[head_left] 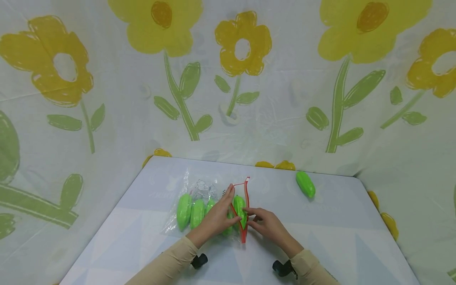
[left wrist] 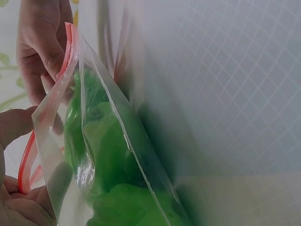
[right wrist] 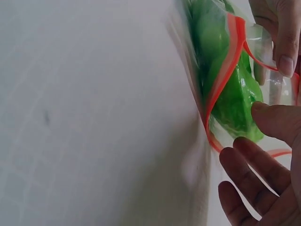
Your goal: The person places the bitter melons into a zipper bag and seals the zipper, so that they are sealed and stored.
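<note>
A clear zip bag (head_left: 221, 190) with red zip strips lies on the table, its mouth spread toward the right. Several glossy green oblong vegetable-like pieces (head_left: 184, 211) lie inside. Another green oblong piece (right wrist: 235, 101) sits within the mouth, between the red strips. My left hand (head_left: 221, 213) grips the bag by its near mouth edge, thumb on the film and fingers at the red strip (left wrist: 27, 160). At the mouth's right side, my right hand (head_left: 267, 226) touches the green piece's end with its thumb (right wrist: 275, 120), its fingers spread beside the strip.
One more green oblong piece (head_left: 305, 185) lies alone near the table's back right. The pale patterned table (head_left: 142, 241) ends at a flower-printed cloth (head_left: 278, 118) behind and at both sides. Black wrist-worn devices (head_left: 283, 268) show beneath the sleeves.
</note>
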A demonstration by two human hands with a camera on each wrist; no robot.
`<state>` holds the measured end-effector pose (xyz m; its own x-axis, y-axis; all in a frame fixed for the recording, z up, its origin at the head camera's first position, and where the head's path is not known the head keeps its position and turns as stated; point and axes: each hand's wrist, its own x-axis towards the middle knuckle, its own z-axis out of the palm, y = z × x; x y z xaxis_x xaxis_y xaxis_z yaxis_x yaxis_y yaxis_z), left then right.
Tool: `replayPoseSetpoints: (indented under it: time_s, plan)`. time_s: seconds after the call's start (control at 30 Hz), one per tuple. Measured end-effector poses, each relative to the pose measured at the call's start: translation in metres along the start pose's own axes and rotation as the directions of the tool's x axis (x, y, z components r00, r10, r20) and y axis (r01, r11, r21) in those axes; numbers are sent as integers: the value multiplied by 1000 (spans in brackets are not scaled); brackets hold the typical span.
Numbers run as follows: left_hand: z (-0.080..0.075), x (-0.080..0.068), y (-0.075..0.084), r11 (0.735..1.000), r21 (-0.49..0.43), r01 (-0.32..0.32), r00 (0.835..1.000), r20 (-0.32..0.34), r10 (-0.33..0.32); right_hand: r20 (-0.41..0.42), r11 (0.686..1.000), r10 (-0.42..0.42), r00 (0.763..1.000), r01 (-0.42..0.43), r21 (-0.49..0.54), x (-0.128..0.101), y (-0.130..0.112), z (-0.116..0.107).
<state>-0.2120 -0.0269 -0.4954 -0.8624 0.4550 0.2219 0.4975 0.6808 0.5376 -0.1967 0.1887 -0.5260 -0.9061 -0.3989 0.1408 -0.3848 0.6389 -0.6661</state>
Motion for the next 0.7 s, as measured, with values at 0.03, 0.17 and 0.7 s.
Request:
replayPoseSetpoints:
  time_s: [0.03,0.17,0.7]
  plan:
    - [0,0,0,1000,-2,2,1000,1,-2,0,1000,8,1000,-8,-2,0,1,0]
    - [-1,0,1,1000,-13,15,1000,6,-15,-4,999,46,999,-46,-11,-3,4,-2]
    - [0,1,0,1000,1,23,1000,6,-23,-135,993,113,984,-114,0,-18,29,-22]
